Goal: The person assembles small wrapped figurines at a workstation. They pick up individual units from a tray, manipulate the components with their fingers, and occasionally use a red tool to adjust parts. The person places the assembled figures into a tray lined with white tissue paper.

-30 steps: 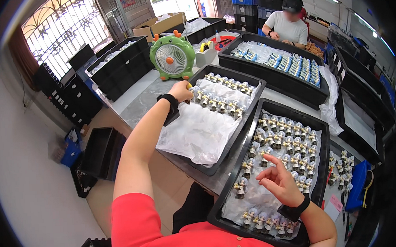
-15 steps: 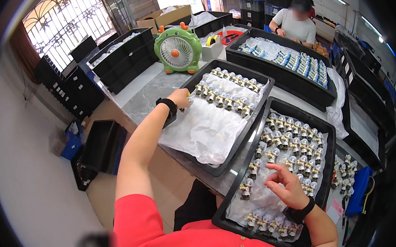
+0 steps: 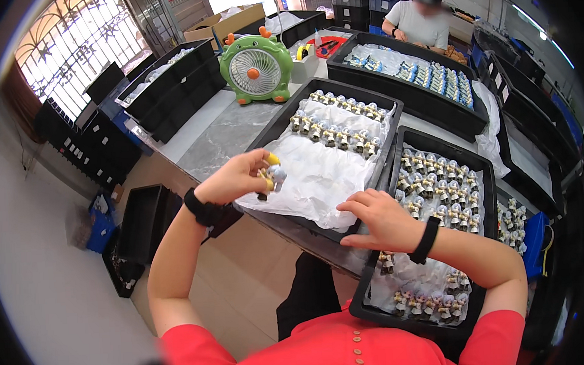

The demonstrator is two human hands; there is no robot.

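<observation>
The left hand has its grip closed on one figure, above the left edge of the papered tray. The right hand, fingers parted, looks empty. This seems a mid-carry step; the next move probably calls for a light hold and bare paper

Your shirt is red, and both your wristbands are black. The figure in your left hand has pale blue-grey hair; yellow shows at your fingertips there. The paper is white, the tray is black, the fan is green and orange.
</observation>
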